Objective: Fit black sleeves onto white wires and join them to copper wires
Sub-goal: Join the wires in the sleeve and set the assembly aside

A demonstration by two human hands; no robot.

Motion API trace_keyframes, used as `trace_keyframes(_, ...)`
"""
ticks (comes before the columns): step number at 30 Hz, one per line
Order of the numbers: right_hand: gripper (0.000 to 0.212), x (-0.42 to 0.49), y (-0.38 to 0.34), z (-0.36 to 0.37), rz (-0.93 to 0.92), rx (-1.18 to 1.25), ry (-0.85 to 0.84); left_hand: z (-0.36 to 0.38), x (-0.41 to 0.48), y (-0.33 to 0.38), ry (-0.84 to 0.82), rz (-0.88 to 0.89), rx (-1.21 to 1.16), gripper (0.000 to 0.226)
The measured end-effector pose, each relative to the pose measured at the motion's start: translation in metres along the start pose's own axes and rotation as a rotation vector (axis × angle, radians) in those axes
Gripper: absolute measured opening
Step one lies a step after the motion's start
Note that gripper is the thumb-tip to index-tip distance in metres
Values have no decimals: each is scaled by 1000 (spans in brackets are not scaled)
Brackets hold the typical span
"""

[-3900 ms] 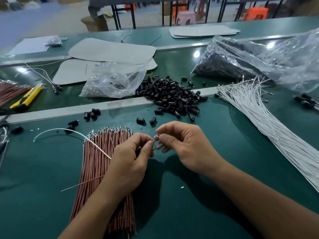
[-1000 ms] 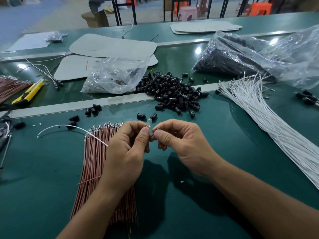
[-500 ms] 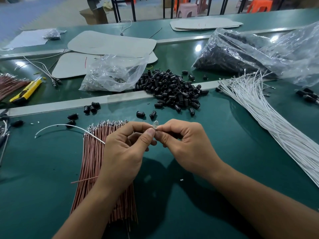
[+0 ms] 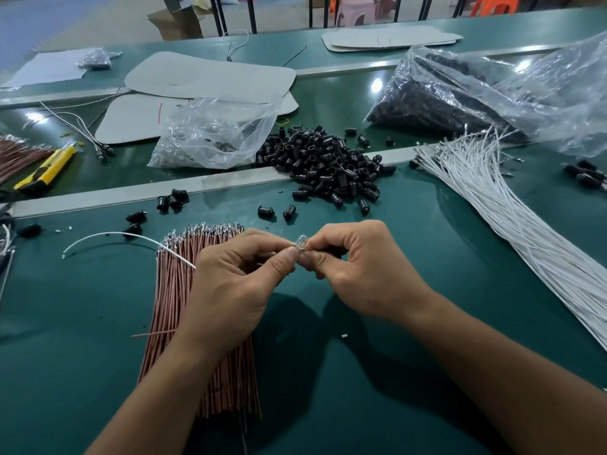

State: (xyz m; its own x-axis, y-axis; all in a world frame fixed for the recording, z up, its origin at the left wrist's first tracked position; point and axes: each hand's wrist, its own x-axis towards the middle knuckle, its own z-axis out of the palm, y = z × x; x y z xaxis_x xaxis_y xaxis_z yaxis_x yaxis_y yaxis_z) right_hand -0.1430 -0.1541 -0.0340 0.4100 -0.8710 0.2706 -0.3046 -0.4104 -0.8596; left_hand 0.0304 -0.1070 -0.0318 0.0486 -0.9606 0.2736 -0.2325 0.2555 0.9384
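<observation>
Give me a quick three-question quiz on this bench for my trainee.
1. Short answer: what sticks up where the fingers of the left hand and right hand meet?
2. The copper wire bundle lies beneath: A) left hand B) right hand C) neither.
3. True or false: the loose white wire leads into the left hand.
Key: 1 small clear bulb; 2 A; 3 true.
</observation>
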Motion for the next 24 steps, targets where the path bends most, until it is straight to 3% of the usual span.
trace_keyframes(7,16,3,2,-5,89,43,-87,-2,0,-4,-46,-24,20,7)
trace_keyframes(20,8,9,9,-14,112,154,-215,-5,-1,-1,-144,-164,-117,13)
trace_keyframes(24,30,7,6,-16,9,176,-260,-5,-1,0,-188,-239,-114,15)
